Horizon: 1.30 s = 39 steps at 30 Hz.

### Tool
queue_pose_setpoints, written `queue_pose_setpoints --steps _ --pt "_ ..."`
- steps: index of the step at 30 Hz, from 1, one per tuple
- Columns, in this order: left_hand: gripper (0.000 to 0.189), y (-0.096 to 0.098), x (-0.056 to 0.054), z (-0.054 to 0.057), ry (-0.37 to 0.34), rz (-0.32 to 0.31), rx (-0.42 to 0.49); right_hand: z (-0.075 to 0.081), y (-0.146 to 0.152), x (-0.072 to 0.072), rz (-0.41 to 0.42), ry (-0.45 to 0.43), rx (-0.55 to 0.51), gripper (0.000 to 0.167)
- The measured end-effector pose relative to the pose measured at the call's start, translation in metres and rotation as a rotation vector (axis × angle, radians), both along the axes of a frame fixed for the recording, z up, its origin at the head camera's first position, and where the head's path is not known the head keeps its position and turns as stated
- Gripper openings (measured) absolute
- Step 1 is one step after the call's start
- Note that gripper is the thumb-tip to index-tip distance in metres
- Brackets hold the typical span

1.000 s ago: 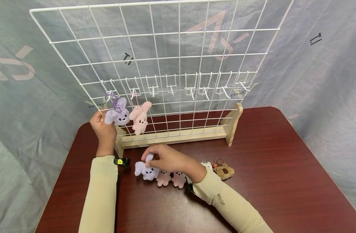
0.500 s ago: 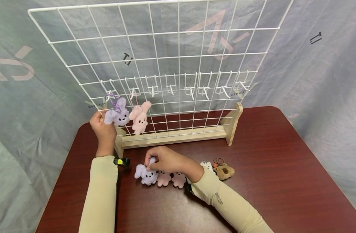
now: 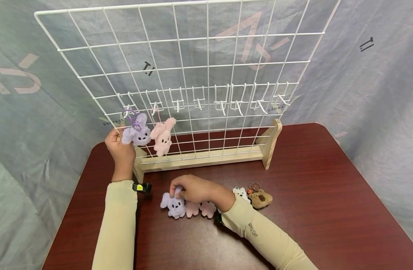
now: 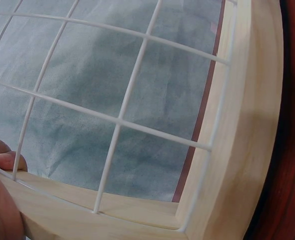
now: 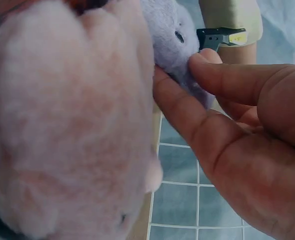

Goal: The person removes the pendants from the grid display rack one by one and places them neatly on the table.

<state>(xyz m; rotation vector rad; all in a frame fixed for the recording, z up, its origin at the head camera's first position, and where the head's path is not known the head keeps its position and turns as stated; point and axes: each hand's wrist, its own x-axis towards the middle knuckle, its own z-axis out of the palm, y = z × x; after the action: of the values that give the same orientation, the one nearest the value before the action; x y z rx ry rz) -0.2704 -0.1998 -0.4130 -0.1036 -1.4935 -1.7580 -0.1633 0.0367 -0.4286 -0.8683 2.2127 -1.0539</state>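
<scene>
My right hand (image 3: 194, 189) pinches a lavender plush bunny keychain (image 3: 176, 207) by an ear, low over the table. In the right wrist view, thumb and finger close on the lavender plush (image 5: 170, 37), while a pink plush (image 5: 67, 125) fills the left side. Two pink plush charms (image 3: 208, 210) lie beside the bunny, partly covered by the hand. My left hand (image 3: 122, 152) grips the left side post of the display stand; its fingers (image 4: 6, 159) wrap round the wood (image 4: 62, 215). Another lavender bunny (image 3: 141, 137) and a pink bunny (image 3: 164, 138) hang from hooks just right of it.
A white wire grid (image 3: 208, 67) stands in a wooden base (image 3: 203, 161) across the back of the table (image 3: 311, 168). Several white hooks (image 3: 238, 108) in a row carry nothing. A white bear charm (image 3: 241, 194) and a brown plush keychain (image 3: 261, 199) lie right of the right forearm.
My right hand has come slightly toward me and right, drawing the lavender bunny with it against the pink plush charms. The left hand keeps its grip on the stand.
</scene>
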Motion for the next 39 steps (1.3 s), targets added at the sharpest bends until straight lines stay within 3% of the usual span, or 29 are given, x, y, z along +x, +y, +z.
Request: queue_pose_setpoints --steps 10,19,30,34,39 --pt "0.037 0.0003 -0.0001 -0.0005 0.005 -0.006 -0.002 -0.0002 0.0047 -0.0037 0.037 0.039 0.07 0.018" --pt "0.038 0.0014 0.0003 -0.0016 -0.003 0.02 -0.02 -0.0005 0.0071 -0.0041 0.005 0.064 0.092 0.014" --pt "0.042 -0.0009 -0.0007 -0.0018 0.009 0.021 -0.029 -0.0018 0.0044 -0.0064 -0.017 0.246 0.151 0.019" --pt "0.041 -0.0017 -0.0007 -0.002 0.0 0.028 -0.043 -0.0023 0.0031 -0.0069 -0.036 0.254 0.112 0.017" --pt "0.04 -0.0018 -0.0014 -0.002 -0.006 0.028 -0.04 -0.0015 -0.0002 -0.0079 -0.162 0.185 -0.007 0.034"
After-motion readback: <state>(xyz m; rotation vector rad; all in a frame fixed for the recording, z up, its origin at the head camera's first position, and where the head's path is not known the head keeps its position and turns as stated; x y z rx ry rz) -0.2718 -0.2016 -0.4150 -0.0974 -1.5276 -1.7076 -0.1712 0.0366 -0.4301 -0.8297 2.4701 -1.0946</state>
